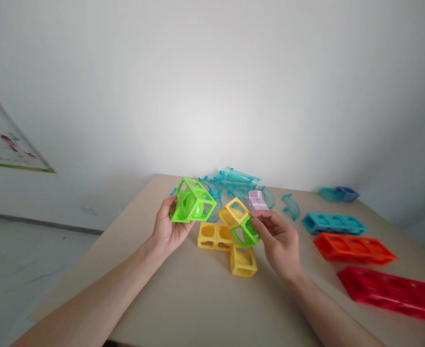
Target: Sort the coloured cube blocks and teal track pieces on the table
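My left hand [169, 230] is closed around a green open-frame block [193, 201], held tilted above the table. My right hand [279, 238] pinches a smaller green frame cube [246, 232] that is joined to a yellow frame cube [233, 212]; the pair is lifted and tilted. Below them on the table lie a yellow double frame block [214, 236] and a single yellow frame cube [243, 261].
On the beige table [198, 299], a pale purple block [255, 200] and several clear teal curved track pieces [234, 180] lie at the back. To the right lie a teal frame bar [333, 223], an orange bar [353, 249], a red bar [391, 291] and small teal-blue pieces [338, 193]. A poster [2, 140] hangs on the left.
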Tool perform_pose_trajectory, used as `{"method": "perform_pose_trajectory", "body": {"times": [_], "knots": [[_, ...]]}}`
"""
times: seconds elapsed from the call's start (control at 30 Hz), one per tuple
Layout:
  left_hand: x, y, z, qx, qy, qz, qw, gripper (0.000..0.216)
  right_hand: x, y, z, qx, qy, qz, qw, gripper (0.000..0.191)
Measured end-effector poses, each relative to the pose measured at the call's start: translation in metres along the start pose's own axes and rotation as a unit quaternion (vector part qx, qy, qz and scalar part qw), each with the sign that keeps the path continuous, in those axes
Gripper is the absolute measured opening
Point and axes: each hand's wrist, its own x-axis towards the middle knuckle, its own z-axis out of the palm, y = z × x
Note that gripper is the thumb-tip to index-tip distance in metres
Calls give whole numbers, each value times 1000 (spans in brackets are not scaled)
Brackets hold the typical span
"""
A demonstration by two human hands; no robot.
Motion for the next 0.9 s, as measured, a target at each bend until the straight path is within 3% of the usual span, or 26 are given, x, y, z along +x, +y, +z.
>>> {"method": "perform_pose_trajectory", "body": {"times": [0.17,0.23,0.33,0.43,0.5,0.67,0.9], "knots": [[1,1,-2,0,-6,-9,1000,17,23,3,-24,-47,71,-13,996,16],[0,1,-1,2,-6,-19,1000,18,32,5,-34,-85,34,0,996,14],[-2,1,0,14,-3,-40,999,20,38,8,-43,-177,-91,1,980,11],[-4,-1,-1,20,-9,-69,997,20,34,8,-39,-232,-212,-8,949,15],[-3,-2,-2,15,-21,-84,996,19,28,5,-32,-263,-256,-9,930,23],[-2,-5,-3,13,-24,-93,995,16,19,-3,-22,-333,-286,7,898,39],[-4,-5,3,43,-34,-124,991,20,17,-4,-15,-214,-275,85,933,47]]}}
